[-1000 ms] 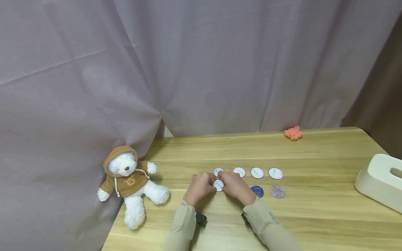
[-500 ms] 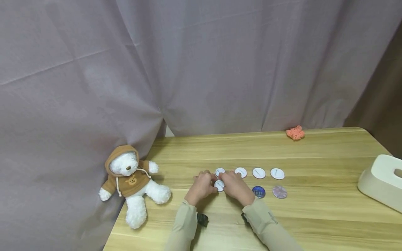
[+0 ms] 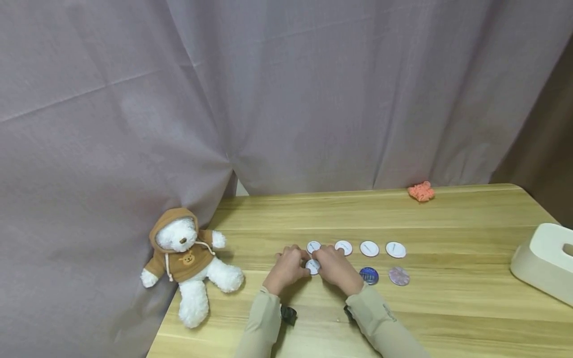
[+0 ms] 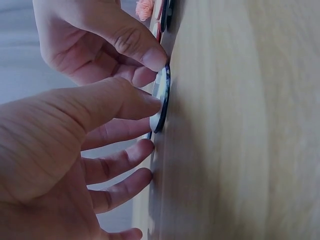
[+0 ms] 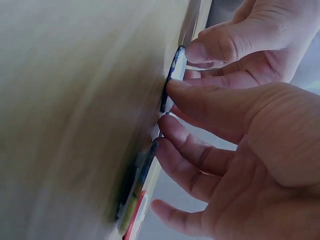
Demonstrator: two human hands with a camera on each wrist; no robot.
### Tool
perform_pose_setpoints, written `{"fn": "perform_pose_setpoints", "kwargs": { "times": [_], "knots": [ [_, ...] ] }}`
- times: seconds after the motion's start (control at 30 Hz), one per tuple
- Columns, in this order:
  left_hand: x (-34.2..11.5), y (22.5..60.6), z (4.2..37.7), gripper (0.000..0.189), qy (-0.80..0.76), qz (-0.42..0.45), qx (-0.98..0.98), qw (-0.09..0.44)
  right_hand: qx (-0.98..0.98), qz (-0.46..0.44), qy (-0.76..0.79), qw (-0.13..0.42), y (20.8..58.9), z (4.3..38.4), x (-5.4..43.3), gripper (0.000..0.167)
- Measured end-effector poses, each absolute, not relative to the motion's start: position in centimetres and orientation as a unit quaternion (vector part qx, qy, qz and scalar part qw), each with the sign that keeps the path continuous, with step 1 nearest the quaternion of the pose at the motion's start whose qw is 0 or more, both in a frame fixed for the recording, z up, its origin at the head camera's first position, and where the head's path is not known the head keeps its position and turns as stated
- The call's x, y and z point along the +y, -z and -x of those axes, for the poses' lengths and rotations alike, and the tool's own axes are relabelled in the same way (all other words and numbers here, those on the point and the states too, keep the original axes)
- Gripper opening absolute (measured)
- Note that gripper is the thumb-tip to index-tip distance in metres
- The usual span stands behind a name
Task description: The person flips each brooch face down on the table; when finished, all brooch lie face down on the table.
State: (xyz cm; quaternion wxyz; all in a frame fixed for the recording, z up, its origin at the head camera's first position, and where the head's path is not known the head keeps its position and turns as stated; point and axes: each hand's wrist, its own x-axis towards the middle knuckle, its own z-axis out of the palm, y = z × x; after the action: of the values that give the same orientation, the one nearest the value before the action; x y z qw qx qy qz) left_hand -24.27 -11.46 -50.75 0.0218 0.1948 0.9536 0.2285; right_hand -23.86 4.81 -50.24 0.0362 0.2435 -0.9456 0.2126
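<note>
Between my two hands is a round button badge (image 3: 313,267), white back upward with a pin across it and a dark rim. My left hand (image 3: 288,268) pinches its left edge with thumb and finger. On the opposite edge my right hand (image 3: 334,267) holds it the same way. The left wrist view has the badge (image 4: 160,100) slightly tilted near the table, both thumbs on its white back. Just beyond it lies another white-backed badge (image 3: 313,246), and a third (image 3: 343,247) is partly behind the right hand's fingers.
Two more white-backed badges (image 3: 369,248) continue the far row rightward. A blue badge (image 3: 369,275) and a pinkish-purple badge (image 3: 399,276) lie right of my right hand. A teddy bear (image 3: 188,258) sits left; a coral scrunchie (image 3: 421,191) and cream box (image 3: 543,263) are farther off.
Both hands keep hold of the same badge and barely move. The head view has shifted slightly, so everything on the table appears a little farther right.
</note>
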Motion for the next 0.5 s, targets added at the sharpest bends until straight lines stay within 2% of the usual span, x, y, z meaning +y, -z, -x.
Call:
{"fn": "perform_pose_setpoints", "kwargs": {
  "times": [0.3,0.43,0.5],
  "knots": [
    [-11.4,50.2,24.1,0.012,-0.237,-0.191,0.952,0.017,-0.941,-0.251,-0.224,0.02,49.6,24.0,6.1,0.021],
    [-11.1,50.0,24.3,0.02,-0.233,-0.194,0.953,-0.001,-0.941,-0.25,-0.229,0.013,48.9,24.0,6.8,0.006],
    [-11.0,49.7,24.3,0.025,-0.236,-0.195,0.952,-0.009,-0.941,-0.249,-0.23,0.013,48.4,24.0,7.1,0.008]
  ]
}}
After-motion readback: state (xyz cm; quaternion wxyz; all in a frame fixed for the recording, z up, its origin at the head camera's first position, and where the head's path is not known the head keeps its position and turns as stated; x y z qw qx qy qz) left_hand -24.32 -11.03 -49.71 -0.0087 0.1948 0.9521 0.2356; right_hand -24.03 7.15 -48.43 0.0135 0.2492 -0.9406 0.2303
